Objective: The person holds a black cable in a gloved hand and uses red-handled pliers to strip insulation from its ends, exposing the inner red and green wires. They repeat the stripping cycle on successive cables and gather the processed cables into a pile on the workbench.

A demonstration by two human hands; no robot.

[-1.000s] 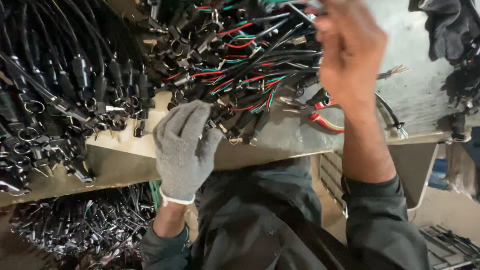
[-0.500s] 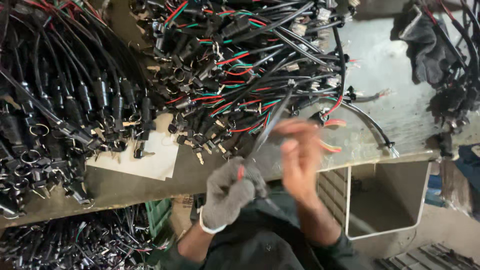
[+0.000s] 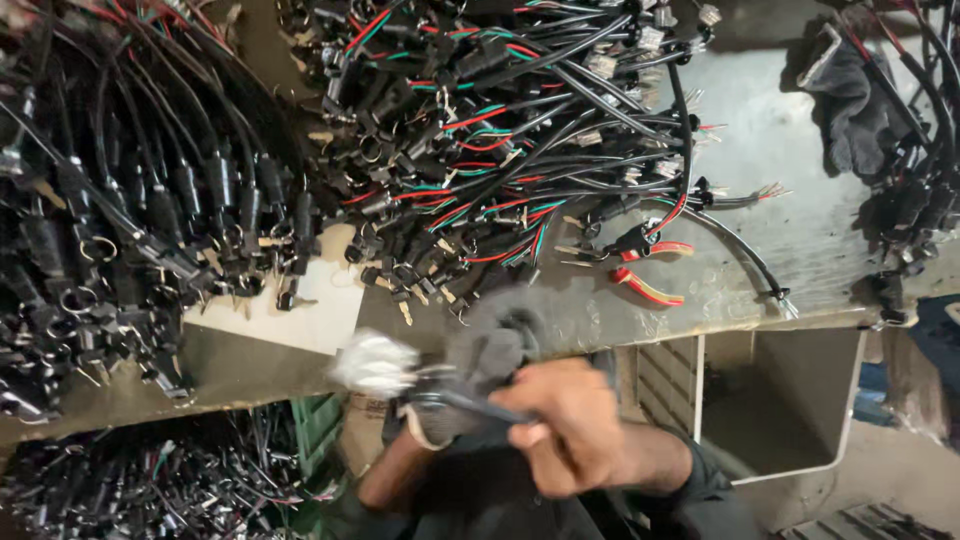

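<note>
My left hand [image 3: 488, 352], in a grey knit glove, is closed around a black cable [image 3: 468, 402] just below the table's front edge. My bare right hand [image 3: 566, 424] is directly beside it, fist closed on the same cable. A blurred white piece [image 3: 375, 362], possibly a connector, sticks out to the left of both hands at the cable's end. Both hands are motion-blurred. A large heap of black cable harnesses [image 3: 500, 130] with red and green wires lies on the metal table [image 3: 800, 240] above my hands.
Red-handled cutters [image 3: 645, 270] lie on the table to the right of the heap. More black connectors [image 3: 120, 230] pile up at the left beside a white sheet [image 3: 290, 310]. A grey cloth [image 3: 850, 100] lies at top right. A metal bin [image 3: 780, 400] hangs under the table.
My right hand came down from the cable heap to the table's front edge. It now grips a cable together with my gloved left hand, and both have drawn closer to my body.
</note>
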